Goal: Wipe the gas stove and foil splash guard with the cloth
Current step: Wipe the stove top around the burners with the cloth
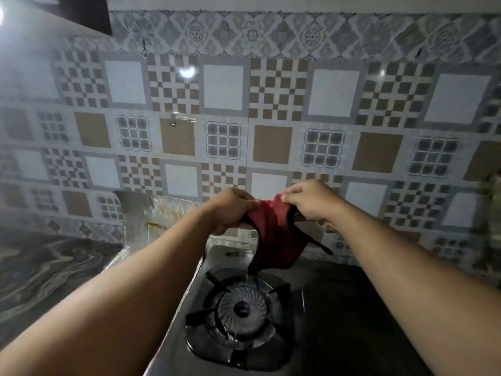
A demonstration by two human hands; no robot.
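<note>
A dark red cloth (pixel 273 234) with black edging hangs in the air above the black gas stove (pixel 339 308). My left hand (pixel 230 208) grips its left upper edge and my right hand (pixel 311 202) pinches its right upper edge, so the cloth is stretched between them. Its lower tip dangles just over the round burner (pixel 244 310) and pan support. The foil splash guard (pixel 143 215) stands to the left of the stove, crinkled, with yellowish grease stains; my left forearm hides part of it.
A patterned tile wall (pixel 244 118) rises right behind the stove. A marbled grey countertop (pixel 48 267) lies to the left of the foil. A small hook (pixel 173 122) sticks to the wall. Something dim sits at the far right edge (pixel 494 207).
</note>
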